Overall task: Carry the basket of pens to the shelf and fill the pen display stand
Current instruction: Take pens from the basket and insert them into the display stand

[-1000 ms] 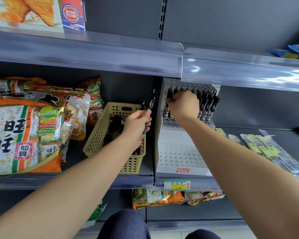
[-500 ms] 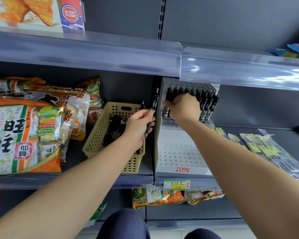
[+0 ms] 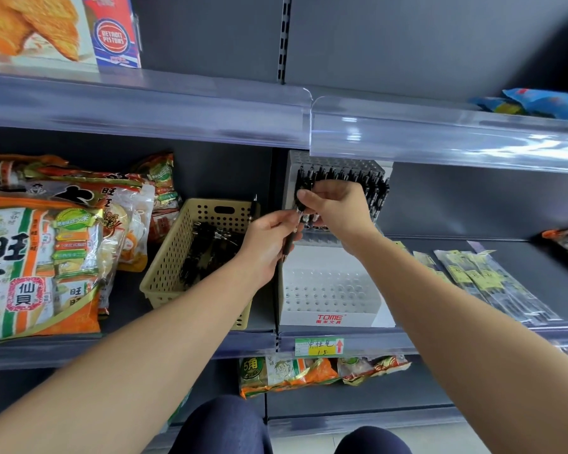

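pen near-upright, top leaning right | left hand grips barrel | right hand pinches top

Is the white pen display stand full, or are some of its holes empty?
Partly full. Black pens stand in the upper rows of the pen display stand; the holes of its lower white tier are all empty.

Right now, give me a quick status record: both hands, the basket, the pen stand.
left hand: grips a black pen between basket and stand
right hand: pinches what seems to be that pen's upper end, in front of the stand's top tier
basket: on the shelf, left of the stand, loose pens inside
pen stand: top tier holds stocked pens; front tier holes empty
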`<state>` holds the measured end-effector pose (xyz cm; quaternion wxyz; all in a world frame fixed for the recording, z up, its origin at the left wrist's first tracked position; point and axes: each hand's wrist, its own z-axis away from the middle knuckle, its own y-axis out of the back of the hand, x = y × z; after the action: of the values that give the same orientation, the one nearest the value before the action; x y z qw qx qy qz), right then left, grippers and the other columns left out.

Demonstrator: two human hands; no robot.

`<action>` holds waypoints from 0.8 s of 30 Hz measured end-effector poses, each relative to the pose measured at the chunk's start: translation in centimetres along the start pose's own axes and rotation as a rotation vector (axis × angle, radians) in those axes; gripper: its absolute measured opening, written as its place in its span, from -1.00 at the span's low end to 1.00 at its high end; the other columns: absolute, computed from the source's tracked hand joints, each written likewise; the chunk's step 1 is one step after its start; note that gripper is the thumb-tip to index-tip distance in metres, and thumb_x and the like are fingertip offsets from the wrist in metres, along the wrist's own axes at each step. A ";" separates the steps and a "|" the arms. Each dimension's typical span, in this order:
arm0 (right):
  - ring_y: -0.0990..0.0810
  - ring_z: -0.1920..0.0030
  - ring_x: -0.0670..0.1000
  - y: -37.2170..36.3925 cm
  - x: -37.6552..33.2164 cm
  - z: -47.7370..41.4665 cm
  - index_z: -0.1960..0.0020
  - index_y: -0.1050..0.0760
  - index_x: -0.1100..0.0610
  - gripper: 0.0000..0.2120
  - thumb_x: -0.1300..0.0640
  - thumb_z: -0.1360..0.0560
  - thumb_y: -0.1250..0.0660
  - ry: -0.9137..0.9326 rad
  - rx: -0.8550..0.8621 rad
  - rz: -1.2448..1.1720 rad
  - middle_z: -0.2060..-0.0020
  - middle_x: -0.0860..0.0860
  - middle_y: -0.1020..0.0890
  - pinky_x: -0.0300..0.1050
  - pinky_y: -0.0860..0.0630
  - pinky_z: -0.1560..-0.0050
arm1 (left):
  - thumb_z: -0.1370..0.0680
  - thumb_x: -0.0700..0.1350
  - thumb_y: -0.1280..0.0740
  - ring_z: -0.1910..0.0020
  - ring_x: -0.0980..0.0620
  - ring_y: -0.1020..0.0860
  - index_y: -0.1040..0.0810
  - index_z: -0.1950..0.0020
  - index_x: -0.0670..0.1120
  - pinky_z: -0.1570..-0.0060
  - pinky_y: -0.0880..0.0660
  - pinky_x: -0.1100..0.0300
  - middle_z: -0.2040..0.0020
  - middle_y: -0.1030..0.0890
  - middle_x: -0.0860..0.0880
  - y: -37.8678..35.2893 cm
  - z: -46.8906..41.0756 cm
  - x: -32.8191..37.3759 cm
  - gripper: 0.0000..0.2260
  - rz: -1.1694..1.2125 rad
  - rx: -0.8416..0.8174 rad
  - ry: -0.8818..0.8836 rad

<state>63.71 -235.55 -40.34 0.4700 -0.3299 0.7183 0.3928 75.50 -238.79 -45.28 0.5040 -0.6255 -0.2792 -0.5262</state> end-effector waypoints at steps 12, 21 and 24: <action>-0.64 0.22 0.18 7.9 -0.1 -1.3 0.14 -0.67 0.16 -0.89 0.11 -0.43 -0.43 0.196 0.341 0.326 0.34 0.10 -0.66 -0.01 -0.59 0.15 | -0.58 -0.24 -0.29 0.12 0.02 -0.54 -0.59 0.11 0.00 0.10 -0.49 0.16 0.10 -0.62 -0.05 -1.6 0.4 -1.5 -0.83 -0.450 -0.013 -0.077; -0.52 0.29 0.13 9.7 1.6 -2.2 0.15 -0.65 0.17 -0.86 0.11 -0.47 -0.37 0.281 0.440 0.604 0.30 0.14 -0.66 -0.15 -0.24 0.31 | -0.54 -0.19 -0.34 0.09 -0.02 -0.56 -0.60 0.17 0.06 -0.03 -0.55 -0.01 0.12 -0.64 -0.05 -1.1 0.1 -2.5 -0.83 -0.571 0.016 -0.062; -0.49 0.27 0.02 9.6 2.0 -2.5 0.08 -0.65 0.15 -0.85 0.09 -0.48 -0.38 0.240 0.440 0.593 0.22 0.12 -0.69 -0.19 -0.24 0.28 | -0.55 -0.22 -0.33 0.10 -0.01 -0.54 -0.61 0.14 0.04 0.07 -0.51 0.10 0.12 -0.62 -0.06 -0.9 -0.1 -2.7 -0.83 -0.566 0.018 -0.056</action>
<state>53.92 -233.40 -39.15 0.3082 -0.0428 0.8994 0.3069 73.87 -238.08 -47.53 0.3347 -0.5326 -0.4611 -0.6259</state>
